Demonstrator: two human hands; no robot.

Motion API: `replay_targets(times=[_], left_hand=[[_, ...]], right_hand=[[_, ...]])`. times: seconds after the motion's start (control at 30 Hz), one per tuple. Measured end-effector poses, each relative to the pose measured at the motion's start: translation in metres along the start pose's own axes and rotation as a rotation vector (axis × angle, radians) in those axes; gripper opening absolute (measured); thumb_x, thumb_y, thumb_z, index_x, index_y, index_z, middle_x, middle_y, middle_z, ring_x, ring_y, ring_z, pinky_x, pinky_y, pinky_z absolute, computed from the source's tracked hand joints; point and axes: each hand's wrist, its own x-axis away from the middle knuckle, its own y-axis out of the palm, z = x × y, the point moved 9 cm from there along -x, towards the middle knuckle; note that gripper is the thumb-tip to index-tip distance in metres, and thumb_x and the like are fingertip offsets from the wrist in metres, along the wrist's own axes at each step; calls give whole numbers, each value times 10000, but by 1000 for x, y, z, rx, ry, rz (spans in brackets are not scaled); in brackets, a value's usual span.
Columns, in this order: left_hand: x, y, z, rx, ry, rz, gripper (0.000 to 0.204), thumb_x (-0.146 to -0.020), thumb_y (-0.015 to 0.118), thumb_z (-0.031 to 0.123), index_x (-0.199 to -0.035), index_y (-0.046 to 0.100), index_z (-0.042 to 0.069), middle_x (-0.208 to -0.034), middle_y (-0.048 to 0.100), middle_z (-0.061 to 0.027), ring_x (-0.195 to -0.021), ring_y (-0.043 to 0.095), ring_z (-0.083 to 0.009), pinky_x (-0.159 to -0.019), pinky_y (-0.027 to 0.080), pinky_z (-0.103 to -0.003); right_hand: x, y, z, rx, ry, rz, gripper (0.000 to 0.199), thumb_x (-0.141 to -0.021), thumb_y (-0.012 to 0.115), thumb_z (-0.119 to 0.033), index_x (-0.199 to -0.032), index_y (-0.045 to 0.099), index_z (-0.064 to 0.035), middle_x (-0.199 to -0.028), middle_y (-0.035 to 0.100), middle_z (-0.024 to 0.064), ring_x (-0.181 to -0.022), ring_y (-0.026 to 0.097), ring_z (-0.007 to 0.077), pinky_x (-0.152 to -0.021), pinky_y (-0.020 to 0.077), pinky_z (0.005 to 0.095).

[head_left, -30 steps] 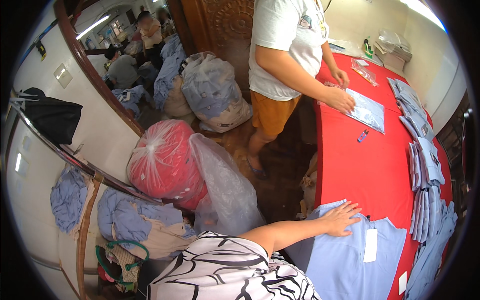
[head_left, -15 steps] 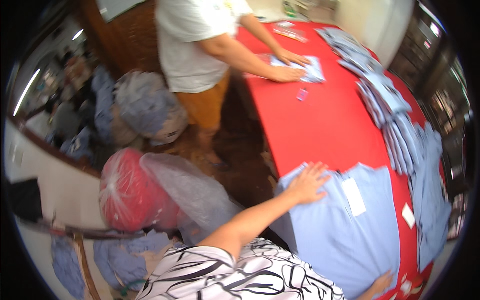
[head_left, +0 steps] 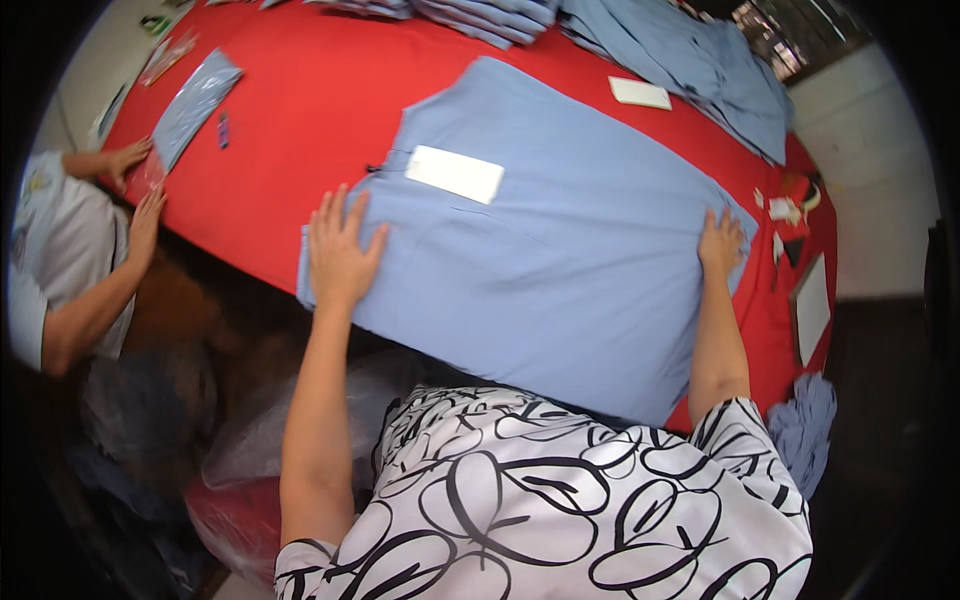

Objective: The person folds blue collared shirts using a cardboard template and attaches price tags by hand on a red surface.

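A light blue garment (head_left: 540,270) lies spread over the red-covered table in front of me, with small wrinkles across it. My left hand (head_left: 342,245) rests on its left end, fingers spread and palm down. At the opposite end my right hand (head_left: 722,243) presses on the cloth near its edge, fingers stretched out. A white rectangular card (head_left: 455,174) sits on the garment's upper left part, close to a small dark bit at the edge. Neither hand grips anything.
Folded blue garments (head_left: 490,18) and a loose blue heap (head_left: 690,60) line the far side. A second white card (head_left: 640,93) lies beyond my garment. At left, a co-worker's hands (head_left: 148,215) are by a plastic-wrapped blue packet (head_left: 195,105). Small scissors-like items (head_left: 790,210) lie right.
My view has swung to the right, bringing the table's right end and my whole right hand into sight. Both hands remain on the garment.
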Motion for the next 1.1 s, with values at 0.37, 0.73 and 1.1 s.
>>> replay_targets(times=[0.37, 0.73, 1.1], left_hand=[[-136, 39, 91, 452, 86, -10, 329, -930, 593, 146, -1242, 618, 46, -1369, 520, -178, -1274, 486, -359, -1018, 437, -416], [-142, 48, 241, 580, 521, -1174, 457, -798, 778, 291, -1168, 660, 51, -1063, 706, -157, -1025, 652, -250, -925, 484, -366], [-196, 6, 224, 129, 421, -161, 724, -889, 689, 365, -1500, 381, 129, -1586, 267, -188, -1462, 255, -371, -1167, 227, -510]], right_hand=[[21, -32, 37, -287, -159, 140, 449, -922, 607, -390, -1294, 578, -140, -1414, 502, 129, -1304, 428, 325, -1087, 294, 533], [125, -193, 38, -964, -726, -946, 259, -809, 726, -168, -906, 613, 44, -766, 550, 87, -737, 535, 164, -666, 423, 291], [53, -118, -7, -699, -420, -182, 465, -955, 610, -304, -1371, 552, -105, -1507, 398, 175, -1424, 331, 341, -1170, 261, 410]])
